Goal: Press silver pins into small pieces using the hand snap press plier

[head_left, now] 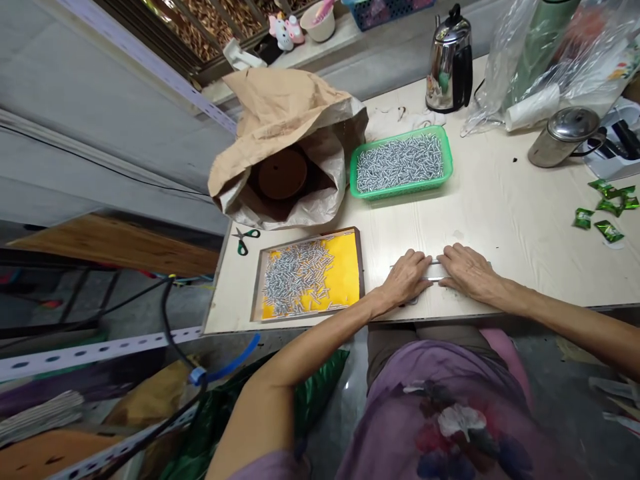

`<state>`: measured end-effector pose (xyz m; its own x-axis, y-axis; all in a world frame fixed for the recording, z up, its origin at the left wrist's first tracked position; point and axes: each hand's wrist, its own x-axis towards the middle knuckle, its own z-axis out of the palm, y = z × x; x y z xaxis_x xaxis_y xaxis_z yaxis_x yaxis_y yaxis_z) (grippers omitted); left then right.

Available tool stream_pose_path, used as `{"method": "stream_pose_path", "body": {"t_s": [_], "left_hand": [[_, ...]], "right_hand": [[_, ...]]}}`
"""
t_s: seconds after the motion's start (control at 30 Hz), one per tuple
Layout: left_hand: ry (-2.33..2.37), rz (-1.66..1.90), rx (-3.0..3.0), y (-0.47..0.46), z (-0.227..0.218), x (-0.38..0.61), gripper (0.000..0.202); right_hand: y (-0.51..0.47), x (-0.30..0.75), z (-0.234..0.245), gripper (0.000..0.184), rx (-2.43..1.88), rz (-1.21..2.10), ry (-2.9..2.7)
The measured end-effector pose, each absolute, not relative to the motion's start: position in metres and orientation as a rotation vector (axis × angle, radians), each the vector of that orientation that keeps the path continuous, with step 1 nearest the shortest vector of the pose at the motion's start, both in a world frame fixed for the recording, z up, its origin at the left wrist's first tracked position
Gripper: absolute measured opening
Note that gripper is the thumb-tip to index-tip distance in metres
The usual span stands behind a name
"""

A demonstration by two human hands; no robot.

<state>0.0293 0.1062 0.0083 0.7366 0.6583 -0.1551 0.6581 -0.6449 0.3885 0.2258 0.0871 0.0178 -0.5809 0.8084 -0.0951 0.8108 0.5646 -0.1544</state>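
Two slim silver metal strips (436, 279) lie parallel, low over the table near its front edge, with a short stretch showing between my hands. My left hand (407, 277) is closed on their left part, its thumb on the near strip and its fingertips at the far one. My right hand (467, 272) grips the right part in the same way. Palms and fingers hide the ends, so I cannot tell whether the strips are joined. Left of my hands sits a shallow tray (361, 267) with a yellow bottom, holding many small silver screw-like pieces (290, 277).
A green plastic basket (400, 195) full of similar pieces stands behind. Beside it is an open brown paper sack (285, 100). Scissors (243, 240) lie at the left edge. A kettle (450, 67), metal pot (563, 137) and green-wrapped sweets (609, 230) are right.
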Motion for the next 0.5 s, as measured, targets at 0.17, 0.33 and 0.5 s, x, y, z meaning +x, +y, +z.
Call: {"method": "stream_pose_path", "body": {"t_s": [0.17, 0.33, 0.5], "left_hand": [[1.018, -0.044, 2.525, 0.105, 0.006, 0.033, 0.013], [1.088, 0.006, 2.508, 0.109, 0.001, 0.032, 0.018], [1.173, 0.312, 2.495, 0.073, -0.019, 0.036, 0.040]], "right_hand": [[0.083, 0.220, 0.008, 0.014, 1.326, -0.282, 2.838], [0.091, 0.224, 0.011, 0.013, 1.392, -0.287, 2.829], [0.114, 0.245, 0.014, 0.035, 1.364, -0.444, 2.893]]}}
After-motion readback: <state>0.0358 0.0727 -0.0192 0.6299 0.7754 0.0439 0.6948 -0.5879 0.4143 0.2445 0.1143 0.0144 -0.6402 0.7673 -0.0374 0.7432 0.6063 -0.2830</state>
